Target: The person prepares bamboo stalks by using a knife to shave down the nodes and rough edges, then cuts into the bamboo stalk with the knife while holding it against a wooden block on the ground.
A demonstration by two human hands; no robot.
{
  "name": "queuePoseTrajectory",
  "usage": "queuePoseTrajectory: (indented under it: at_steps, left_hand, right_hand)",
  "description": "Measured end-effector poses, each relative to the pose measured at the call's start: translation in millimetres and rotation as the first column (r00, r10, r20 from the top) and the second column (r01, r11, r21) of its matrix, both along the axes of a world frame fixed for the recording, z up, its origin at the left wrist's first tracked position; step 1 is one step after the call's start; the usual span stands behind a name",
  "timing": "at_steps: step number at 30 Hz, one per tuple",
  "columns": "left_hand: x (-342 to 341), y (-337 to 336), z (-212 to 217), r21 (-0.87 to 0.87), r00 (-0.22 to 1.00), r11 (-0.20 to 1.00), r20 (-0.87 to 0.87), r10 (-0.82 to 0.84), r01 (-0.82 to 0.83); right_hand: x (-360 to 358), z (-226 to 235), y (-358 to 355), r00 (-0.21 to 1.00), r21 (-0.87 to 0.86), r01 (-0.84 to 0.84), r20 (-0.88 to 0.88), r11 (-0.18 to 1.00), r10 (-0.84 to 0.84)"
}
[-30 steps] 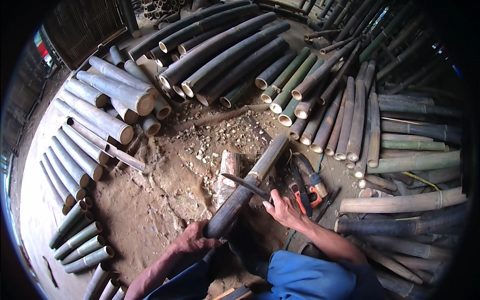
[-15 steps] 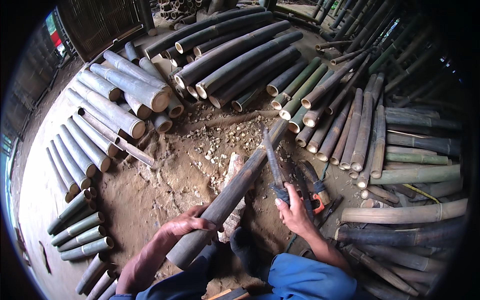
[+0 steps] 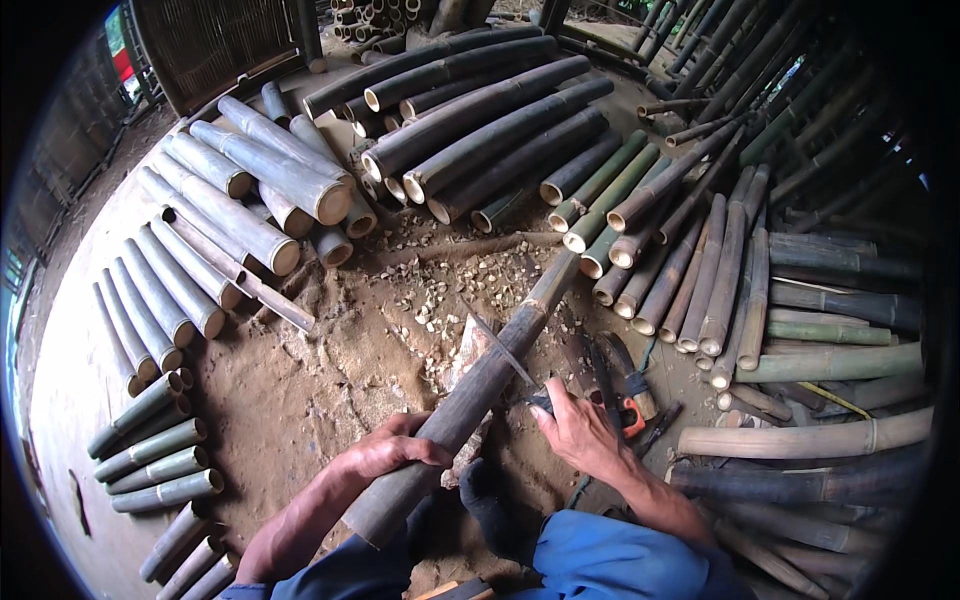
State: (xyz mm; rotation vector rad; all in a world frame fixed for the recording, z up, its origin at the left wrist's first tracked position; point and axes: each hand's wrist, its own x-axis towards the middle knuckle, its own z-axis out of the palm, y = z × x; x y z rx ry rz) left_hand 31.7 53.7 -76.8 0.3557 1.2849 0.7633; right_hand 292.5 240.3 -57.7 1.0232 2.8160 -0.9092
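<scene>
My left hand (image 3: 395, 450) is wrapped round the near part of a grey-brown bamboo pole (image 3: 465, 405), which slants away from my legs toward the far right. A paler band shows near the pole's far end. My right hand (image 3: 585, 430) grips the dark-wrapped handle of a long knife (image 3: 500, 346). Its thin blade crosses over the pole and points to the far left; whether it touches the bamboo I cannot tell. Under the pole lies a pale wood block (image 3: 470, 345), partly hidden. My feet are beside it at the near end.
Cut bamboo lengths (image 3: 510, 135) lie in rows at the left, back and right. Several wood chips (image 3: 420, 290) litter the dirt floor. Right of my right hand lie an orange-handled tool (image 3: 632, 418) and a sheathed-looking blade (image 3: 625, 365). A yellow strip (image 3: 835, 398) lies among the right-hand bamboo.
The knife has swung from pointing away, beside the pole, to lying across it with its tip to the left. My right wrist has turned. The left hand keeps its hold on the pole.
</scene>
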Motion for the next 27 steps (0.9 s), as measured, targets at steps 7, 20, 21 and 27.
queuePoseTrajectory:
  at_steps: [7, 20, 21, 27]
  left_hand:
    - [-1, 4, 10, -0.011, 0.998, 1.0, 0.071, 0.002, -0.001]
    - [8, 7, 11, 0.069, 0.999, 0.998, 0.053, 0.001, -0.005]
    - [10, 11, 13, 0.073, 0.998, 0.997, 0.065, -0.006, 0.001]
    - [15, 0, -1, 0.106, 1.0, 0.994, 0.0, -0.028, 0.028]
  right_hand:
    - [-5, 12, -11, 0.952, 0.134, 0.009, -0.305, 0.991, 0.033]
    - [-13, 26, -12, 0.927, 0.153, 0.066, -0.376, 0.986, -0.004]
    - [-4, -1, -5, 0.969, 0.139, 0.059, -0.244, 0.989, -0.024]
    - [-13, -3, -6, 0.997, 0.006, 0.03, -0.073, 1.0, -0.03]
